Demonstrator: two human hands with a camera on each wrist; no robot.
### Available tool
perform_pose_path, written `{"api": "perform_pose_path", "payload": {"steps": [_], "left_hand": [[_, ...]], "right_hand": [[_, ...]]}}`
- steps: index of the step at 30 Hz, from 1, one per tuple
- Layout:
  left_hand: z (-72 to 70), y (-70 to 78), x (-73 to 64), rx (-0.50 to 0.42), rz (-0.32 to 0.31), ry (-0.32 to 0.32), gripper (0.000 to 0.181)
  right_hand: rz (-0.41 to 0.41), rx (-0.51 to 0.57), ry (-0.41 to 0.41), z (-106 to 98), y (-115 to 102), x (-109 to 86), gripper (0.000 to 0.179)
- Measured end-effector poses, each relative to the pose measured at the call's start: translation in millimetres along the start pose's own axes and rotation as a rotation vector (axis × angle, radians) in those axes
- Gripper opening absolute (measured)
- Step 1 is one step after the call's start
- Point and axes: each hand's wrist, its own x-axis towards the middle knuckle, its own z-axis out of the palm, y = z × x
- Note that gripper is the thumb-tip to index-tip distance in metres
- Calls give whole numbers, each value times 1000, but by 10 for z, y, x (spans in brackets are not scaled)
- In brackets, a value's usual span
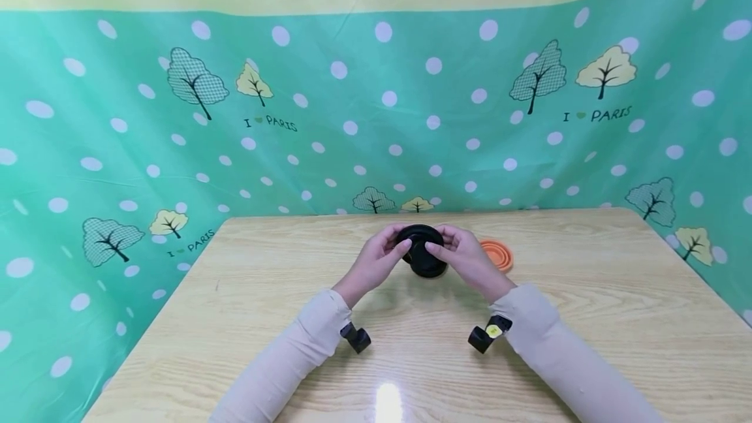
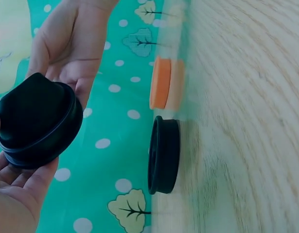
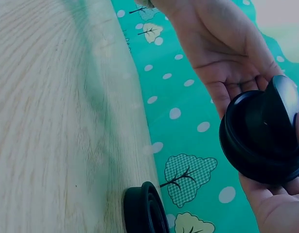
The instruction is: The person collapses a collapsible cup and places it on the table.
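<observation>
Both hands hold up a black collapsible cup with a round rim. My left hand grips its left side and my right hand its right, thumbs on the near face. In the right wrist view the held cup has part of its wall pushed up at a slant; the left wrist view shows the bulging outer side of the cup. Below it, apart from the hands, a second black ring-shaped piece lies on the table.
An orange folded collapsible cup lies on the wooden table, just right of the right hand. Behind the table hangs a green dotted curtain. A small black device is strapped to each wrist.
</observation>
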Motion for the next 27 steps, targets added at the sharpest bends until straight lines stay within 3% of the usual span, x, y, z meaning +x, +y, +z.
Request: {"api": "perform_pose_path", "payload": {"steps": [2,20,23,27], "left_hand": [[8,-88,17,18,11,12,34],[4,-135,41,132,37,88,27],[-7,-150,42,145,25,76,27],[-19,-151,32,167,15,36,31]], "right_hand": [[-1,1,9,10,7,-2,36],[-16,65,31,56,68,22,35],[26,57,22,61,75,29,33],[56,-35,-11,65,80,33,35]]}}
